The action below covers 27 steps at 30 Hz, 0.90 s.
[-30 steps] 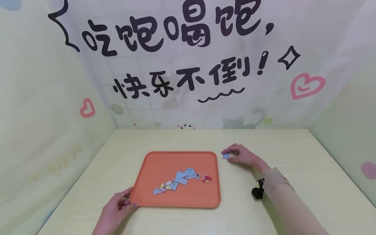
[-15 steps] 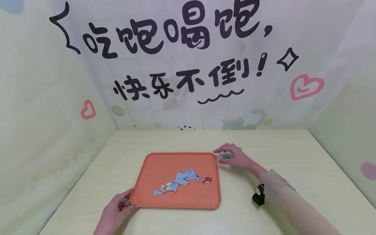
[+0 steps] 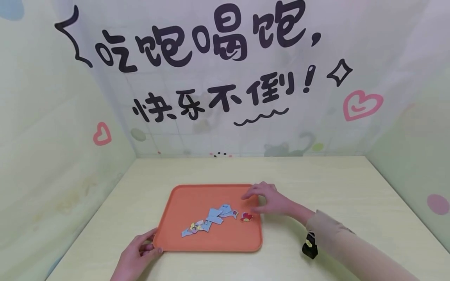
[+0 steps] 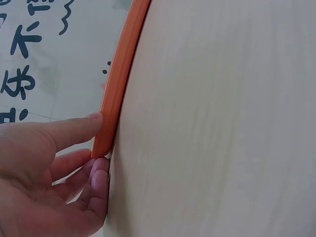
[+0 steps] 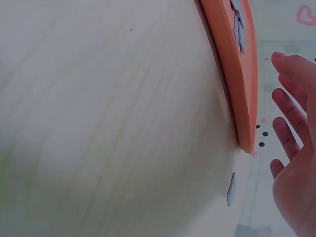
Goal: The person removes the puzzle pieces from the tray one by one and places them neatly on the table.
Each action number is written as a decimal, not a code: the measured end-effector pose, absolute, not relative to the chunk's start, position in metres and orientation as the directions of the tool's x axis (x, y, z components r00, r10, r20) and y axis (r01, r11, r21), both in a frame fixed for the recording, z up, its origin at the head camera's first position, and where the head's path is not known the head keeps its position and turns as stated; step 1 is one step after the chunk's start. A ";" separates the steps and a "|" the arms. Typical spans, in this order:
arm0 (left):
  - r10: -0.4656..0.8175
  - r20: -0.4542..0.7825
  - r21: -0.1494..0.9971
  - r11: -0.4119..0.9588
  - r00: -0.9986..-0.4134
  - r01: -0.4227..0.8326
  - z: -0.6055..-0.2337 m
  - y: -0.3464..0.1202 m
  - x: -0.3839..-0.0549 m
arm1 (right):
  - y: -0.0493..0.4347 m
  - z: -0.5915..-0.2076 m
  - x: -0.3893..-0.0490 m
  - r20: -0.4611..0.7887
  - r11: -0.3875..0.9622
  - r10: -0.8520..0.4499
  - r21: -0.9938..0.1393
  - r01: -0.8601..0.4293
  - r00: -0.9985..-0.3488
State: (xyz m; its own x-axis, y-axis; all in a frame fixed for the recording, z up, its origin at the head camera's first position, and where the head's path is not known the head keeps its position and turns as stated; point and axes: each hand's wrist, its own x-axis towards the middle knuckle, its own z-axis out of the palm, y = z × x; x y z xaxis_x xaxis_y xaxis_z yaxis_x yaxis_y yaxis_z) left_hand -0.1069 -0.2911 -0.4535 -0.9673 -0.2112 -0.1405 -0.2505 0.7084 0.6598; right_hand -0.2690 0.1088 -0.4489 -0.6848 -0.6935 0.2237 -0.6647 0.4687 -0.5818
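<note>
My left hand (image 3: pixel 136 251) grips the near left corner of an orange tray (image 3: pixel 207 244), the thumb on its rim and the fingers curled at the corner in the left wrist view. Several flat blue cardboard pieces (image 3: pixel 215 216), some with yellow and pink print, lie in a slanting row in the tray, partly overlapping. A small red piece (image 3: pixel 247 217) sits apart near the right rim. Over that rim hovers my right hand (image 3: pixel 270 200), its fingers spread and holding nothing. Another pale blue piece (image 5: pixel 231 189) lies on the table beside the tray's far right corner, mostly hidden behind the hand in the head view.
A pale wooden table (image 3: pixel 316 175) carries the tray. Printed cloth walls stand around it, with a back wall (image 3: pixel 197 136) bearing large black characters. A small black item (image 3: pixel 309 246) shows by the right sleeve (image 3: pixel 337 242).
My right hand has released the blue piece beside the tray and moved left and nearer, over the tray's right rim. The left hand keeps its grip on the corner.
</note>
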 end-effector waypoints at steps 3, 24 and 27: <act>-0.215 -0.149 0.661 0.704 -0.965 -0.259 -0.454 -0.291 -0.107 | 0.105 -0.451 -0.264 0.188 0.495 -0.707 -0.557 -0.667 -0.682; -0.219 -0.153 0.655 0.708 -0.964 -0.265 -0.454 -0.290 -0.109 | 0.095 -0.454 -0.255 0.085 0.563 -0.755 -0.424 -0.709 -0.650; -0.216 -0.149 0.656 0.708 -0.965 -0.260 -0.454 -0.290 -0.109 | 0.093 -0.452 -0.255 0.071 0.563 -0.755 -0.440 -0.700 -0.652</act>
